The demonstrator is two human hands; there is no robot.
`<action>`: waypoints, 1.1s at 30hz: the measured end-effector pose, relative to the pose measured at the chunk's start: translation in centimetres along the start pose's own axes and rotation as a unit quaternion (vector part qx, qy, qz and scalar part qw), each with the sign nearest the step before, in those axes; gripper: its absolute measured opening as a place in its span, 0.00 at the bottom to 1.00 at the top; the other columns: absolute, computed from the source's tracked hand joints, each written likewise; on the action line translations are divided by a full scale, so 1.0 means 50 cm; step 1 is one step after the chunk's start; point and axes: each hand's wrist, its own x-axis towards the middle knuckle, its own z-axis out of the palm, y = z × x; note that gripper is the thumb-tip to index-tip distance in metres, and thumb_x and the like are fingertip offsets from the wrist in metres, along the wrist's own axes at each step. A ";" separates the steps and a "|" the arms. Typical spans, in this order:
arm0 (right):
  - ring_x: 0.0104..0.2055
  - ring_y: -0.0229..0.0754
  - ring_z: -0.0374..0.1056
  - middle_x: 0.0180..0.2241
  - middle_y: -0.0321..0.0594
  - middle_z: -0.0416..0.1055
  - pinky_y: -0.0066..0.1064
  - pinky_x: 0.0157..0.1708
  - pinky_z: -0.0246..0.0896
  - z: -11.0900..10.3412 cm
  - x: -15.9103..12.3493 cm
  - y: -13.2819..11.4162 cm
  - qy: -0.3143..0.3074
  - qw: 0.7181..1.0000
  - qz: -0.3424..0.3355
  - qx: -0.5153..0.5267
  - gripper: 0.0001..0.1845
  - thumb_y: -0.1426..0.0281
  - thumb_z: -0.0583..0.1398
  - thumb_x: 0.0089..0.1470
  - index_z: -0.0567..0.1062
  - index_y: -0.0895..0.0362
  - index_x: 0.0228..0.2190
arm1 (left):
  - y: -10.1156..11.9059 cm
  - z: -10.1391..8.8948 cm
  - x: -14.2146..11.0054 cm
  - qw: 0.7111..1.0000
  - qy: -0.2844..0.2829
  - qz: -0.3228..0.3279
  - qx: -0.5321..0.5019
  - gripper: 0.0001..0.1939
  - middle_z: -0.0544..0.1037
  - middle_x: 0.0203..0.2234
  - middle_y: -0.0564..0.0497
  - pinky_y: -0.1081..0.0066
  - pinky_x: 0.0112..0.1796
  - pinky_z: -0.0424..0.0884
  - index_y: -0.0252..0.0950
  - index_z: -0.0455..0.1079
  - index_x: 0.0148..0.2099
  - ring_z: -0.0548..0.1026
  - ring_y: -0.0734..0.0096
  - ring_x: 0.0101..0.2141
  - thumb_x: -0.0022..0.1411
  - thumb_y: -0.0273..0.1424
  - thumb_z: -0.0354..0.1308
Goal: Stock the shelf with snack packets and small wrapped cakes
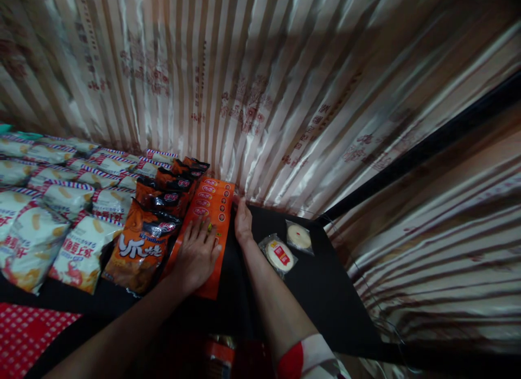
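Observation:
My left hand (198, 253) lies flat with fingers spread on a row of flat orange packets (211, 205) that overlap on the black table (325, 292). My right hand (243, 221) rests at the right edge of the same orange row, fingers together and stretched toward the curtain, nothing held in it. Just left of the orange packets runs a row of dark orange snack bags (142, 243).
White snack bags (65, 227) in several rows fill the table's left side. Two small round wrapped cakes (280, 255) (299, 237) lie right of my right forearm. A striped satin curtain (260, 96) hangs close behind. A red checked cloth (24, 335) shows at the lower left.

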 end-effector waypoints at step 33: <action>0.55 0.46 0.62 0.50 0.47 0.69 0.39 0.57 0.50 -0.015 -0.190 -0.065 0.001 0.991 0.034 -0.127 0.39 0.50 0.35 0.59 0.71 0.60 0.49 | -0.013 -0.005 -0.004 0.995 -0.079 -0.053 0.008 0.24 0.60 0.59 0.39 0.49 0.58 0.49 0.32 0.63 0.58 0.54 0.51 0.61 0.63 0.37 0.46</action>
